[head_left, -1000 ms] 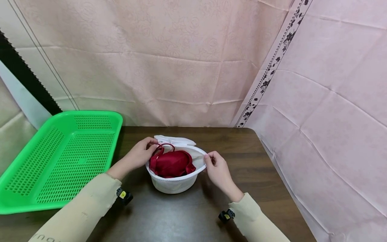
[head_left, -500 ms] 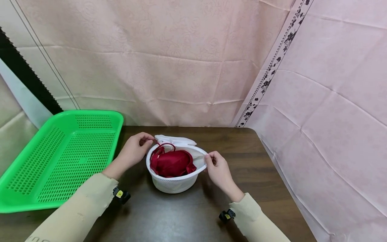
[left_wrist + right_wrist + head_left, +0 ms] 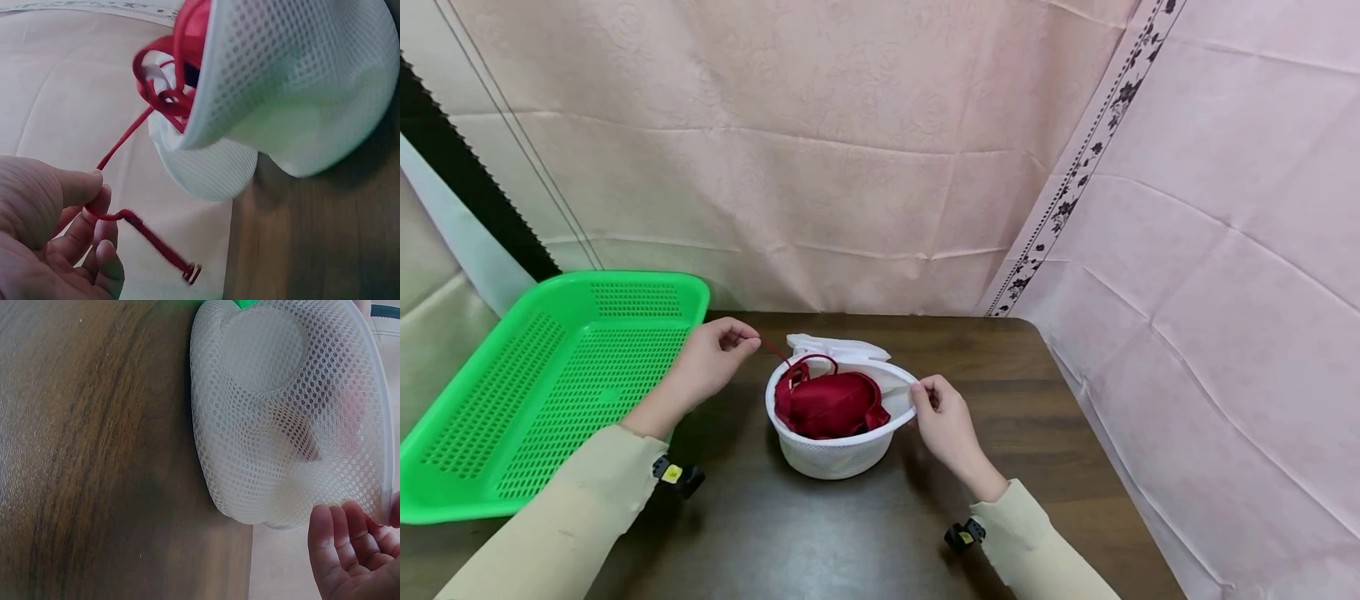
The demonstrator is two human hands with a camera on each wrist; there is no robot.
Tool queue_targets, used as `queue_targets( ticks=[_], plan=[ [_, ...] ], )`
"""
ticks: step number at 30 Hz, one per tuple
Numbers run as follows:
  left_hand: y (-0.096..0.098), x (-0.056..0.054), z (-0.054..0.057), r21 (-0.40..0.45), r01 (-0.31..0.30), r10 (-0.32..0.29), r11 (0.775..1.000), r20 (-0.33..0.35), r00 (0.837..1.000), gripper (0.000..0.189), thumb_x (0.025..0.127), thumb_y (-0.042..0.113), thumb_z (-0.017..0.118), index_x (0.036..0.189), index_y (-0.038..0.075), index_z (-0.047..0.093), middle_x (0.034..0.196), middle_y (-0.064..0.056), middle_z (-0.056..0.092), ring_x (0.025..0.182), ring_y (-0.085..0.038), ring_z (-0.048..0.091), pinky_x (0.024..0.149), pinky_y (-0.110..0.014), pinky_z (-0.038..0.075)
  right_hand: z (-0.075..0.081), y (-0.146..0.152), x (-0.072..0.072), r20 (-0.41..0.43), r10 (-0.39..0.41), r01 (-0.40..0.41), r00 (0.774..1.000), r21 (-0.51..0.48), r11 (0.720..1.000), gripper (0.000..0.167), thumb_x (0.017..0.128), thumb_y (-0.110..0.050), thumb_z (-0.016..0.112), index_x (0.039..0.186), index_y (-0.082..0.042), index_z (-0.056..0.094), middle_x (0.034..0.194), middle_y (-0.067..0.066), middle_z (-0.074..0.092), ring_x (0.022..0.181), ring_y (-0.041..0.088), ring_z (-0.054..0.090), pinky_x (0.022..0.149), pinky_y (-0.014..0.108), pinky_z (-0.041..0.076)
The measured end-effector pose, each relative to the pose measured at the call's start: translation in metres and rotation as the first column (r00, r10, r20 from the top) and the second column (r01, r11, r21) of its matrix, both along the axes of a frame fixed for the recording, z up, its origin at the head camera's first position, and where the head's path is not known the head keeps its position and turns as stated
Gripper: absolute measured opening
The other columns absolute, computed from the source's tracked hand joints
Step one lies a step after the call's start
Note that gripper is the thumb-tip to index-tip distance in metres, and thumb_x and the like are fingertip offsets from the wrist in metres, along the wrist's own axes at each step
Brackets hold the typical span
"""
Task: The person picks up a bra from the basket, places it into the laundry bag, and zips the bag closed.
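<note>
A white mesh laundry bag stands unzipped on the table, its round lid folded back behind it. Inside lies a dark red bra, some of its straps looped near the left rim. My left hand is left of the bag and pinches a thin red strap between thumb and fingers. The strap runs taut from the bag to that hand, and its loose end with a small metal hook dangles below the fingers. My right hand pinches the bag's right rim.
A large green perforated plastic basket stands at the left of the dark wooden table, close to my left forearm. Pale patterned cloth hangs behind the table and along its right side.
My left hand has moved left, away from the bag's rim, drawing the red strap out with it. The right hand stays on the rim, and the bag stays in place.
</note>
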State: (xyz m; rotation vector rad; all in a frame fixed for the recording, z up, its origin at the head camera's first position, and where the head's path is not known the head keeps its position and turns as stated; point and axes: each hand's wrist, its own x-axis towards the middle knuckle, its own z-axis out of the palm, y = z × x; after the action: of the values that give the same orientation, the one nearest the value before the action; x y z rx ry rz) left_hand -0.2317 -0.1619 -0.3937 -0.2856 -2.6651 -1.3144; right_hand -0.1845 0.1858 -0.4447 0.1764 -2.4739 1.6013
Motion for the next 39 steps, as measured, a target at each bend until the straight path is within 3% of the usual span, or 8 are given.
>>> queue_targets(
  ticks=[7,11,17,24,29,33,36,39],
  plan=[
    [0.007,0.005,0.009,0.092,0.014,-0.02,0.996,0.06,0.998,0.019,0.094,0.028,0.065,0.103,0.011,0.066,0.088,-0.009,0.063,0.067,-0.025,0.058,0.059,-0.034,0.052,0.019,-0.008,0.01,-0.002,-0.005,0.005,1.0,0.016,1.0,0.015,0.099,-0.008,0.054,0.092,0.004,0.06,0.073,0.028,0.058,0.056,0.02,0.056,0.049,0.025,0.047],
    [0.015,0.009,0.018,0.176,0.047,-0.062,0.983,0.082,0.995,0.021,0.093,0.027,0.067,0.104,0.009,0.066,0.09,-0.01,0.065,0.072,-0.025,0.062,0.063,-0.032,0.054,0.015,-0.006,0.008,0.001,-0.011,0.011,1.0,0.02,1.0,0.015,0.099,-0.01,0.055,0.092,0.002,0.06,0.072,0.024,0.059,0.055,0.018,0.056,0.05,0.024,0.047],
    [0.031,0.014,0.029,0.328,0.101,-0.154,0.939,0.139,0.978,0.024,0.093,0.021,0.068,0.107,0.004,0.063,0.098,-0.016,0.065,0.083,-0.033,0.065,0.072,-0.03,0.055,0.002,-0.001,0.001,0.002,-0.003,0.003,1.0,0.002,1.0,0.014,0.099,-0.017,0.057,0.09,-0.006,0.06,0.07,0.019,0.058,0.058,0.029,0.059,0.051,0.03,0.05],
    [0.053,0.016,0.026,0.433,0.147,-0.235,0.889,0.157,0.959,0.02,0.091,0.013,0.068,0.107,0.001,0.063,0.098,-0.016,0.066,0.09,-0.036,0.066,0.079,-0.04,0.055,0.003,-0.001,0.003,0.007,0.006,-0.006,1.0,0.007,1.0,0.013,0.099,-0.018,0.057,0.091,-0.008,0.06,0.07,0.017,0.058,0.063,0.041,0.06,0.051,0.031,0.05],
    [0.068,0.017,0.016,0.282,0.202,-0.224,0.938,0.049,0.973,0.012,0.089,0.011,0.071,0.099,0.007,0.067,0.09,-0.007,0.068,0.084,-0.027,0.067,0.07,-0.033,0.056,0.003,-0.001,0.003,0.01,0.008,-0.008,1.0,0.031,0.999,0.012,0.099,-0.018,0.056,0.092,-0.009,0.06,0.07,0.014,0.059,0.058,0.026,0.058,0.051,0.033,0.05],
    [0.075,0.018,0.007,0.097,0.234,-0.225,0.967,-0.093,0.97,0.008,0.087,0.009,0.072,0.094,0.011,0.069,0.09,0.002,0.066,0.084,-0.015,0.064,0.072,-0.032,0.055,0.003,0.0,0.003,0.01,0.008,-0.009,1.0,0.032,0.999,0.012,0.099,-0.018,0.056,0.092,-0.009,0.06,0.07,0.014,0.059,0.06,0.029,0.059,0.052,0.033,0.05],
    [0.079,0.019,0.002,-0.066,0.276,-0.284,0.959,-0.185,0.941,0.007,0.087,0.007,0.071,0.094,0.011,0.071,0.095,0.003,0.065,0.09,-0.014,0.062,0.081,-0.035,0.053,0.004,-0.001,0.003,0.005,0.012,-0.012,1.0,0.025,1.0,0.013,0.099,-0.018,0.056,0.091,-0.009,0.06,0.07,0.014,0.059,0.063,0.037,0.06,0.052,0.032,0.05],
    [0.081,0.022,-0.001,-0.228,0.307,-0.359,0.924,-0.234,0.904,0.008,0.088,0.008,0.07,0.095,0.011,0.071,0.099,0.001,0.066,0.098,-0.017,0.061,0.088,-0.038,0.05,0.004,-0.001,0.003,0.002,0.012,-0.012,1.0,0.024,1.0,0.013,0.099,-0.018,0.056,0.091,-0.008,0.06,0.07,0.014,0.059,0.064,0.04,0.06,0.052,0.032,0.05]
  ],
)
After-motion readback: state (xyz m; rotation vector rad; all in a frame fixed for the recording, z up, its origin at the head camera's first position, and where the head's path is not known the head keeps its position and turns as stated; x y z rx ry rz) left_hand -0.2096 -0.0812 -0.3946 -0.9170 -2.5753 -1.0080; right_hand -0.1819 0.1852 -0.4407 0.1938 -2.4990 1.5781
